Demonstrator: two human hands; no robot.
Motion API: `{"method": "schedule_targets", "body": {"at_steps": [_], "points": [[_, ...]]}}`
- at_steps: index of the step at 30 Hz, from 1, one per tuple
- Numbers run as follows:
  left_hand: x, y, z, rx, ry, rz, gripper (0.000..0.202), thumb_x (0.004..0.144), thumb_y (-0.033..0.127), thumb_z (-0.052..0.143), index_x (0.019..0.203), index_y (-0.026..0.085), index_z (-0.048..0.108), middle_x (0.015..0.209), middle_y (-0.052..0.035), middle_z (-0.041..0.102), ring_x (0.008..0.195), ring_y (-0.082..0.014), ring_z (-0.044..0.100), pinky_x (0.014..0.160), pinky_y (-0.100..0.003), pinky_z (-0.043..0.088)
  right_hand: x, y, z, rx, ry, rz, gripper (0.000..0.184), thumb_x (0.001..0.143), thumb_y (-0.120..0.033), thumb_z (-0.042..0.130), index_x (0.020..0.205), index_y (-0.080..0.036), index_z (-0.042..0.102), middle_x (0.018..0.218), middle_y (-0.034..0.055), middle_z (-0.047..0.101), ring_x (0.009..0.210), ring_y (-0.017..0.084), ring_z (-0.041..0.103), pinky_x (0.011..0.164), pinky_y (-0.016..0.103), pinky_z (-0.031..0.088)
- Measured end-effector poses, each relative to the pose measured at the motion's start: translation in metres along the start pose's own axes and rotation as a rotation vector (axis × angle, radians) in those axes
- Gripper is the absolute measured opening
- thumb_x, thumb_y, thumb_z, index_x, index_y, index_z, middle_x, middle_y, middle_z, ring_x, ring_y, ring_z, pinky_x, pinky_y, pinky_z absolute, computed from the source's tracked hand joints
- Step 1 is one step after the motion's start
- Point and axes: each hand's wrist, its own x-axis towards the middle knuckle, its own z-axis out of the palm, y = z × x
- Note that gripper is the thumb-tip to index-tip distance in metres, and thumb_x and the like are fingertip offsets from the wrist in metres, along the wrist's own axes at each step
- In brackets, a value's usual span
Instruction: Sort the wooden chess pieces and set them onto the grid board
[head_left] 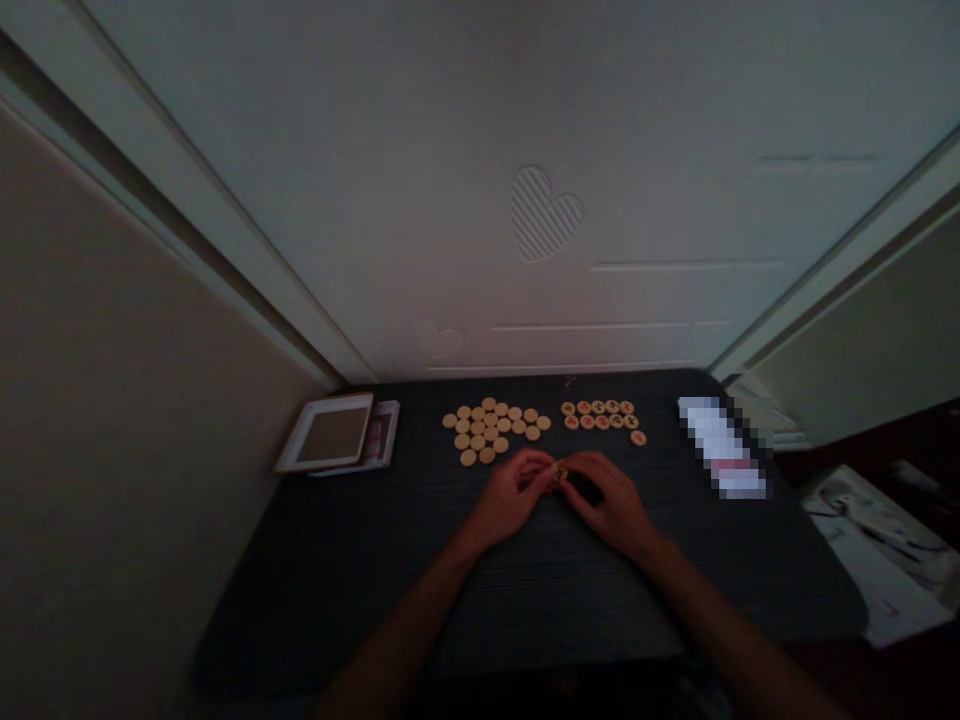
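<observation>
From the head camera's view, I saw both hands meeting over the dark table (337,570), a little to the near side of the laid-out pieces. The left hand (511,497) and the right hand (611,500) had their fingertips closed together on a small round piece (560,474), a dark mark showing on it. Farther left lay a loose cluster of plain-faced discs (478,428); farther right, marked discs (598,408) sat in two rows of five, with a single marked disc (638,438) just nearer, off their right end. A framed panel (335,434) rested at the table's far left.
</observation>
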Motion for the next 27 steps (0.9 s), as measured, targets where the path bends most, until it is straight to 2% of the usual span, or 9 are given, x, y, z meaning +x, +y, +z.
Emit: {"method": "schedule_targets", "body": {"at_steps": [5, 8, 11, 16, 22, 27], "points": [[0.001, 0.000, 0.000, 0.042, -0.002, 0.043, 0.022, 0.093, 0.033, 0.064, 0.109, 0.018, 0.068, 0.108, -0.0081, 0.075, 0.099, -0.0208, 0.073, 0.091, -0.036, 0.059, 0.000, 0.002, 0.000, 0.034, -0.014, 0.003, 0.024, 0.094, -0.029, 0.062, 0.118, -0.027, 0.066, 0.108, 0.0070, 0.070, 0.100, 0.023, 0.067, 0.089, 0.039, 0.057], [0.001, -0.004, 0.000, 0.010, -0.002, 0.061, 0.026, 0.092, 0.031, 0.065, 0.114, 0.018, 0.066, 0.112, -0.0095, 0.074, 0.102, -0.0216, 0.073, 0.092, -0.037, 0.059, 0.002, 0.002, -0.001, 0.063, 0.015, 0.107, 0.018, 0.096, -0.031, 0.060, 0.110, -0.025, 0.068, 0.100, 0.0057, 0.071, 0.088, 0.020, 0.067, 0.079, 0.035, 0.057], [0.001, -0.006, 0.000, 0.008, -0.022, 0.069, 0.025, 0.092, 0.029, 0.065, 0.115, 0.018, 0.065, 0.116, -0.0108, 0.073, 0.104, -0.0219, 0.072, 0.093, -0.038, 0.059, 0.004, 0.005, -0.003, 0.072, 0.096, 0.240, 0.020, 0.095, -0.039, 0.061, 0.105, -0.023, 0.069, 0.089, 0.0042, 0.071, 0.076, 0.018, 0.065, 0.068, 0.031, 0.055], [-0.001, -0.003, -0.001, 0.061, -0.018, 0.065, 0.026, 0.094, 0.031, 0.063, 0.116, 0.018, 0.065, 0.110, -0.0104, 0.075, 0.101, -0.0211, 0.072, 0.090, -0.037, 0.059, 0.005, 0.016, -0.008, -0.055, 0.218, 0.377, 0.029, 0.095, -0.047, 0.059, 0.105, -0.022, 0.069, 0.089, 0.0049, 0.072, 0.072, 0.019, 0.065, 0.066, 0.031, 0.053], [-0.002, 0.001, -0.001, 0.140, -0.031, 0.054, 0.025, 0.094, 0.033, 0.062, 0.113, 0.017, 0.067, 0.097, -0.0078, 0.075, 0.089, -0.0189, 0.073, 0.085, -0.035, 0.059, 0.003, 0.031, -0.018, -0.274, 0.173, 0.360, 0.028, 0.097, -0.045, 0.054, 0.101, -0.022, 0.069, 0.090, 0.0061, 0.072, 0.077, 0.021, 0.066, 0.074, 0.035, 0.053], [-0.002, 0.001, -0.001, 0.174, -0.026, 0.064, 0.025, 0.094, 0.033, 0.061, 0.114, 0.018, 0.067, 0.098, -0.0079, 0.075, 0.091, -0.0191, 0.072, 0.084, -0.034, 0.059, 0.002, 0.040, -0.027, -0.429, 0.259, 0.344, 0.026, 0.096, -0.042, 0.055, 0.097, -0.021, 0.069, 0.089, 0.0079, 0.067, 0.077, 0.022, 0.063, 0.074, 0.036, 0.053]]}}
